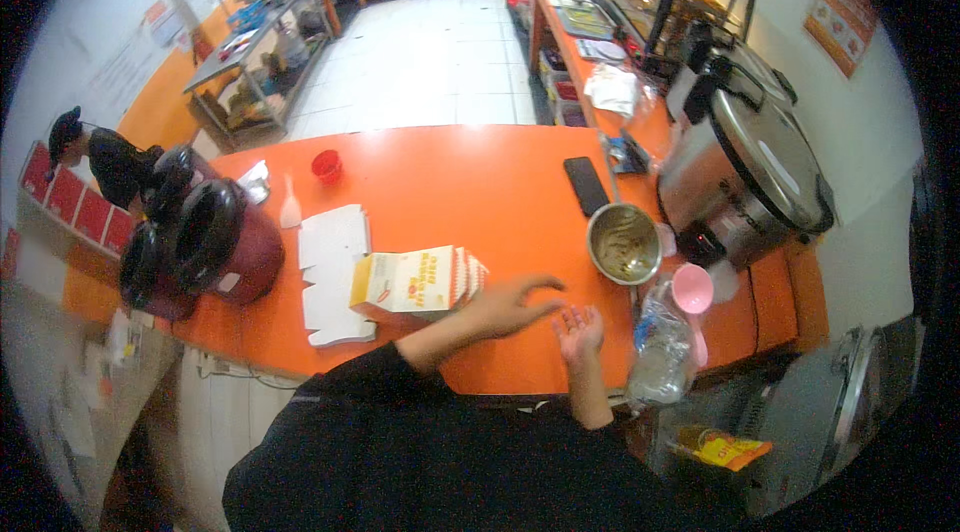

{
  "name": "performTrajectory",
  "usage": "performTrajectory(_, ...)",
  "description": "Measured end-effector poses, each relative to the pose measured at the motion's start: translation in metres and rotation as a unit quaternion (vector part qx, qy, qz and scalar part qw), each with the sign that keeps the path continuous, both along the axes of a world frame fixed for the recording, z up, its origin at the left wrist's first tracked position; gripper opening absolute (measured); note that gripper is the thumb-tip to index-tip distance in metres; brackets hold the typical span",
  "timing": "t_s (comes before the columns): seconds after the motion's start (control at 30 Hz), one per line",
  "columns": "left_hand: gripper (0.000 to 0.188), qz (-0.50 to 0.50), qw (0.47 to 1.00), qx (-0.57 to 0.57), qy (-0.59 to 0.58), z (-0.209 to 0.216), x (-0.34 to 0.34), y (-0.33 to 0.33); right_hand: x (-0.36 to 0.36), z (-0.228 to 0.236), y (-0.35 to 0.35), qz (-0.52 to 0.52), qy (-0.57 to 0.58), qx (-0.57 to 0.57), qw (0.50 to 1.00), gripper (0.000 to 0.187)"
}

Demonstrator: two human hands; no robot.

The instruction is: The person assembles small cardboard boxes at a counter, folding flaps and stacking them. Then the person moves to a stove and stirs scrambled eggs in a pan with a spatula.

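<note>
Head view shows bare hands [508, 306] near a boxy, printed cardboard carton [405, 282].

orange table [450, 182] | flat white cardboard [335, 272] | yellow-and-white box [402, 282] | red cup [327, 167] | black phone [585, 186] | metal bowl [624, 246]

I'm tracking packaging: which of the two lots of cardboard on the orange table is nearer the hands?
The yellow-and-white printed cardboard, near the left hand; the plain white cardboard lies farther left.
</note>
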State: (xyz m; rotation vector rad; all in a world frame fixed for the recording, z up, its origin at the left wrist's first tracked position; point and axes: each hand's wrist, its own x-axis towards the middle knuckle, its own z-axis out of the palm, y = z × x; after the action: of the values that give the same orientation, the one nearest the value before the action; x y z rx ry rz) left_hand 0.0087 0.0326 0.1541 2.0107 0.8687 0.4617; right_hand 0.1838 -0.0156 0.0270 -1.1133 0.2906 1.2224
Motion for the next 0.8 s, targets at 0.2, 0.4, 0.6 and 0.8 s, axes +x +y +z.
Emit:
performTrajectory(0.2,0.06,0.368,0.892,0.128,0.229,-0.086,-0.23,0.033,-0.117,0.085,-0.02,0.272,-0.685,0.268,0.621,0.039)
performTrajectory(0.4,0.059,0.359,0.878,0.14,0.285,-0.115,-0.163,0.008,-0.17,0.081,0.019,0.364,-0.86,0.204,0.295,0.047)
performTrajectory(0.6,0.05,0.229,0.904,0.192,0.306,-0.094,-0.096,0.012,-0.132,-0.004,-0.002,0.447,-0.846,0.012,0.289,0.054)
performTrajectory(0.8,0.048,0.116,0.913,0.295,0.255,-0.12,-0.088,0.021,-0.122,-0.025,-0.019,0.446,-0.849,-0.019,0.282,0.055)
